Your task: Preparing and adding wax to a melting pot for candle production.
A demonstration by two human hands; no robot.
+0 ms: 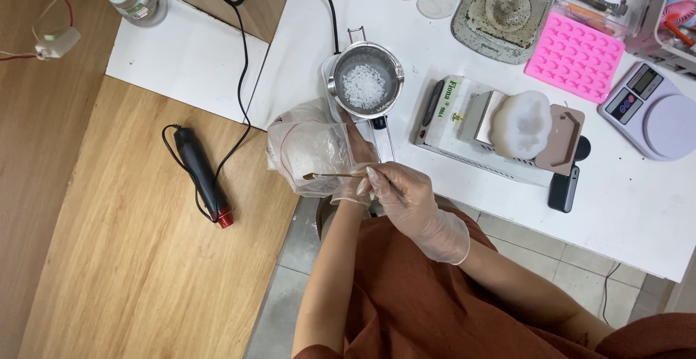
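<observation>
Left hand grips the soft, light, slippery bag at its mouth; right hand pinches the thin spoon by its handle.

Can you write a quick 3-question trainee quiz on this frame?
1. True or false: the metal pot holds white granules.
2. What does the right hand pinch? A) a thin spoon-like tool, B) scissors, C) a bottle.
3. Fill in: the left hand holds a clear plastic ____ just below the pot.

Key
1. True; the granules lie in the pot's bottom.
2. A; the spoon has its tip over the plastic bag.
3. Bag; both hands wear thin clear gloves.
</observation>
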